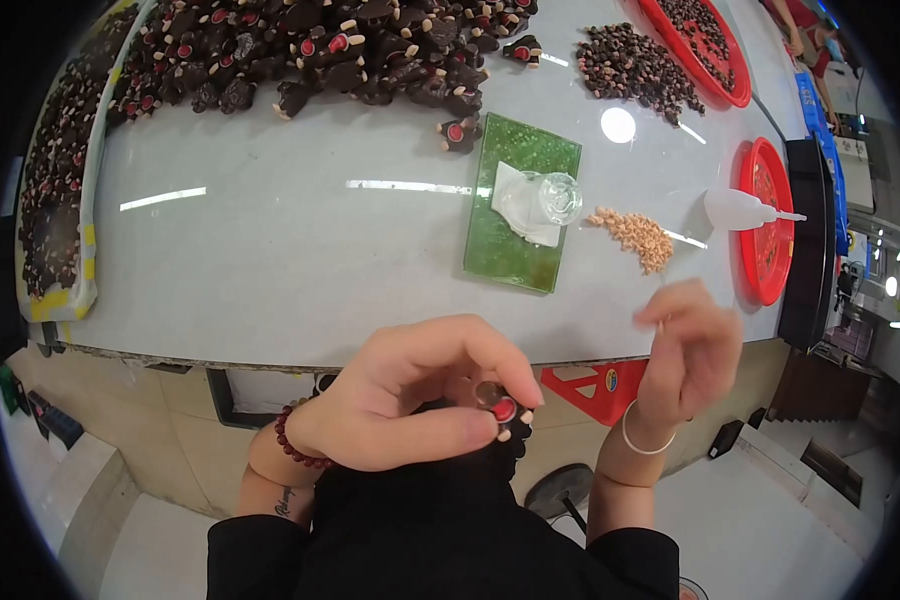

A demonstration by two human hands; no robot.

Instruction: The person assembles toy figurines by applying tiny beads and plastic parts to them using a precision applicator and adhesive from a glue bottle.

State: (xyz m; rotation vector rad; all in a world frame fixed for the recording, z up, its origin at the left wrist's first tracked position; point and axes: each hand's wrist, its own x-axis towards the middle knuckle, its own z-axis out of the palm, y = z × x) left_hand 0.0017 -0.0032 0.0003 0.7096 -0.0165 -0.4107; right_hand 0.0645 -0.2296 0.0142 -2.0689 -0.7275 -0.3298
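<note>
The left hand pinches a figurine by the tabletop's near edge; whether the blurred right hand grips anything, I cannot tell.

I'm looking down from the wearer's head now, one upright wide fisheye view facing forward over the desk. Black shirt nearest me, left grip and right grip close below the lens, floor showing past the desk's near edge, straight lines bowing out at left and right.
</note>
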